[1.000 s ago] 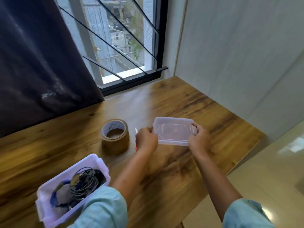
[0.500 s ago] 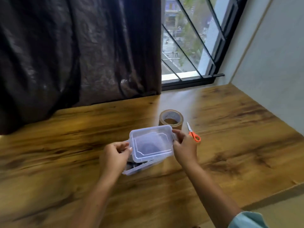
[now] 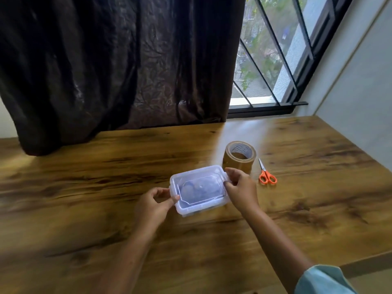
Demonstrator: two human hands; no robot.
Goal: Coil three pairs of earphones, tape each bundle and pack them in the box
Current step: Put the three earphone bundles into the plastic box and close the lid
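A small translucent plastic box [image 3: 198, 205] stands on the wooden table [image 3: 84, 209] with its clear lid [image 3: 199, 185] lying flat on top. Dark coiled earphones show dimly through the lid. My left hand [image 3: 152, 203] pinches the lid's left end with thumb and fingers. My right hand [image 3: 239, 187] grips the lid's right tab, fingers curled over it.
A roll of brown tape [image 3: 239, 155] stands just behind the box, close to my right hand. Orange-handled scissors [image 3: 266, 175] lie to its right. A dark curtain [image 3: 116, 64] hangs at the table's back edge, beside a barred window [image 3: 271, 60]. A wall borders the right.
Both hands carried the lid from the table's right side to the box and set it down flat on top. The view swung left with them.
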